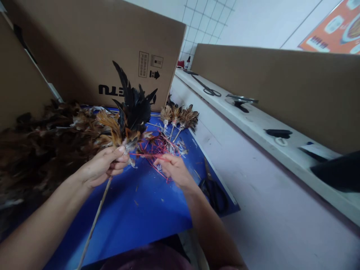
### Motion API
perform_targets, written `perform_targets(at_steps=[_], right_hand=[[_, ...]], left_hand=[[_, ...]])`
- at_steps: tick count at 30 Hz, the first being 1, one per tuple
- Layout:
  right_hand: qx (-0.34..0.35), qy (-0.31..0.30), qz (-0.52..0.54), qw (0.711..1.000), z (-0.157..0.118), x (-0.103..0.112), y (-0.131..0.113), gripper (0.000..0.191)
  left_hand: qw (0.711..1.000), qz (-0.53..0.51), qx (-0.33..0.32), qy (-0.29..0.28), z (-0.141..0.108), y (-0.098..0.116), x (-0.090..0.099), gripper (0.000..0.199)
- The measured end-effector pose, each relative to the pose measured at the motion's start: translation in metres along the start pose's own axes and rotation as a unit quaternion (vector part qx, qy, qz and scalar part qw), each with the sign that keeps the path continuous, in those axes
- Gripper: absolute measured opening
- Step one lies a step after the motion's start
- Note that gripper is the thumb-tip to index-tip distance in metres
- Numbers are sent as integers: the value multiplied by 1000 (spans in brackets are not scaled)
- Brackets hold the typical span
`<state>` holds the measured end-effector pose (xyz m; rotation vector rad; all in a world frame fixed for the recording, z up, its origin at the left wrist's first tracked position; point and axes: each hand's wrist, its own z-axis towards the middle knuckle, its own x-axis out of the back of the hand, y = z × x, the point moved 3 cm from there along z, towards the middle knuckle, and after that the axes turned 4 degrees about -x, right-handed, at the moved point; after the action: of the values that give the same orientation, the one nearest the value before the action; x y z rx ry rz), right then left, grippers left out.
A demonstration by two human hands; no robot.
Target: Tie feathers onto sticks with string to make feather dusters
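Observation:
My left hand [108,165] is closed around the base of a feather duster [133,116], where the black and brown feathers meet a thin stick [97,221]. The feathers point up and away, and the stick runs down toward me. Red string [144,155] stretches taut from the feather base to my right hand [174,168], whose fingers are pinched on it. Beyond my right hand lies a loose tangle of red string [157,144] on the blue tabletop [152,210].
Loose brown feathers [50,146] heap up on the left. Several finished-looking feather bundles on sticks [180,116] lie at the back. Black-handled scissors [215,191] rest by the table's right edge. Cardboard boxes [112,41] stand behind; a white ledge [253,120] with small items runs along the right.

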<state>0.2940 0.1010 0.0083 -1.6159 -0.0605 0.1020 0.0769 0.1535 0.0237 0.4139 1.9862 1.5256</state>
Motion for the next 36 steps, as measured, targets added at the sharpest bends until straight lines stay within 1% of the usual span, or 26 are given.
perform_targets(at_steps=[3,4,5,6,8,9,11,13,15,17,20,23,25,27,30,32,34,36], right_hand=[[-20,89,96,991,5,19,-4,37],[-33,105,110,988,7,21,-5,40],[-49,109,109,987,10,21,-5,41],[-66,103,94,988,11,18,-5,42],[-80,73,25,994,13,9,-5,40],[-68,56,-21,996,13,3,-6,39],[-10,23,-122,992,10,-7,-12,39],[58,-12,-209,976,4,-14,-21,38],[103,-46,-268,957,-2,-20,-31,36],[119,-69,-306,942,-6,-24,-39,33],[123,-80,-348,926,-6,-30,-48,30],[151,-99,-374,910,0,-38,-56,24],[179,-124,-382,898,3,-43,-61,21],[186,-151,-375,895,5,-45,-65,20],[139,-191,-320,918,7,-43,-66,23],[102,-214,-274,932,7,-39,-65,24],[84,-228,-251,937,7,-34,-63,23],[67,-225,-252,939,8,-30,-58,19]], left_hand=[[1000,5,-3,-8,2,-2,-2,47],[1000,4,-4,-8,2,-3,-3,47],[1000,3,-3,-10,2,-3,-4,47],[1000,-1,-4,-12,2,-4,-6,48],[1000,-10,-9,-17,3,-4,-9,48],[1000,-14,-9,-19,3,-4,-10,48],[1000,-18,-6,-17,3,-5,-12,48],[1000,-18,1,-11,4,-7,-13,48],[1000,-24,1,-6,6,-8,-14,48],[999,-35,1,1,7,-10,-14,48],[999,-51,9,13,9,-13,-16,48],[998,-60,17,19,10,-17,-19,48],[998,-58,20,15,12,-19,-20,46],[999,-51,12,10,14,-22,-20,44],[999,-37,1,0,16,-25,-19,44],[1000,-30,6,-1,18,-27,-18,44],[999,-37,11,3,19,-29,-17,44],[998,-55,14,5,19,-30,-17,43]])
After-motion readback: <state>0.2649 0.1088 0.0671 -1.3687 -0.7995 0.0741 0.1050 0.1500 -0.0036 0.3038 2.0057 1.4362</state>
